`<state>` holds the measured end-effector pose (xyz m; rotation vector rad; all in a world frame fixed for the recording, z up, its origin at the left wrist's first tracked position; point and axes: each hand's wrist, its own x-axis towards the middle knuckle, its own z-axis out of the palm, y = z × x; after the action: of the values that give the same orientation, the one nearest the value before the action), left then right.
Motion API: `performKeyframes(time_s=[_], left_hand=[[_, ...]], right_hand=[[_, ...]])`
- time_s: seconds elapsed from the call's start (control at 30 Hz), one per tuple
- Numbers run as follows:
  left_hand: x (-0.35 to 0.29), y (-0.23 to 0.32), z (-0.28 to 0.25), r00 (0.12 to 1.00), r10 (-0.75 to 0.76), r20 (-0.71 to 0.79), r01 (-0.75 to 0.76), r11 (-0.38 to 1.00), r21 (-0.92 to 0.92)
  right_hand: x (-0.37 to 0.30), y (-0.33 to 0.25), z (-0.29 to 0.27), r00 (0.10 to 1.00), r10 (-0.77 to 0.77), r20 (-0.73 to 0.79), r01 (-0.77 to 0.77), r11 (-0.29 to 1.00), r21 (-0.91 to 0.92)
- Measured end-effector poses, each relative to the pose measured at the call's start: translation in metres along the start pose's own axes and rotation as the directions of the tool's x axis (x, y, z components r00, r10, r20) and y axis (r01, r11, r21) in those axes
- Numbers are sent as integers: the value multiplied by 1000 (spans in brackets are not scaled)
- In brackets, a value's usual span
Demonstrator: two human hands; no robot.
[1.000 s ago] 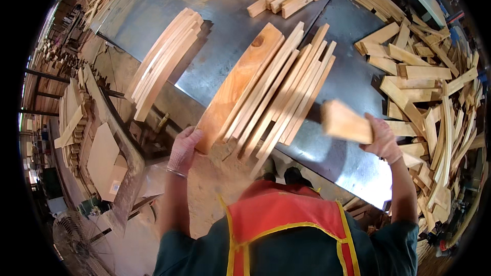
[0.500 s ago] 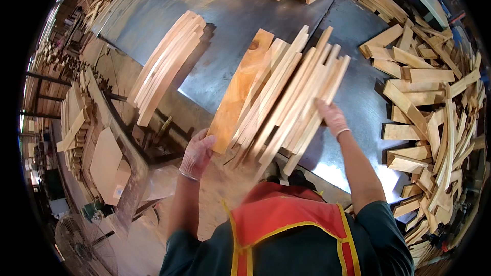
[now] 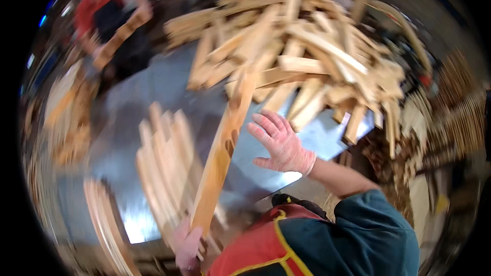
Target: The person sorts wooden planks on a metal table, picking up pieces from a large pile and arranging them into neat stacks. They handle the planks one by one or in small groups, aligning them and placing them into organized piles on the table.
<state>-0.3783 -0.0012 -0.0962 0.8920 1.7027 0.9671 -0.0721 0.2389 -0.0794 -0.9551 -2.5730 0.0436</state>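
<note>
In my gloved left hand [image 3: 187, 244] is the near end of a long wooden board [image 3: 217, 166], orange-brown with dark knots. The board slants up and away over the metal table. My gloved right hand [image 3: 281, 145] hovers to the right of the board, fingers spread, holding nothing. Left of the board lies a bundle of pale wood strips [image 3: 166, 161], blurred by motion. Beyond my right hand, a big heap of loose wood pieces [image 3: 307, 66] covers the far part of the table.
The grey metal table [image 3: 138, 92] spreads under the wood. A stack of curved strips [image 3: 107, 225] lies at the near left. At the far left, another person [image 3: 115, 20] in red holds a wooden piece. More stacked wood [image 3: 463, 107] stands at the right.
My view has swung right toward the heap. My right hand has let go of the pale strips and opened. The board remains in my left hand, now showing knots along its length.
</note>
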Motion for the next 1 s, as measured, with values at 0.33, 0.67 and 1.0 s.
performKeyframes(time_s=[0.33, 0.67, 1.0], left_hand=[[96, 85, 134, 795, -25, 606, 47, 999, -20], [244, 88, 472, 862, 378, 339, -494, 473, 730], [243, 115, 628, 923, 234, 305, -337, 113, 935]], right_hand=[[-301, 142, -105, 537, 415, 734, -698, 708, 110], [-586, 294, -241, -264, 921, -287, -771, -23, 636], [-767, 565, -362, -295, 708, -641, -903, -426, -55]])
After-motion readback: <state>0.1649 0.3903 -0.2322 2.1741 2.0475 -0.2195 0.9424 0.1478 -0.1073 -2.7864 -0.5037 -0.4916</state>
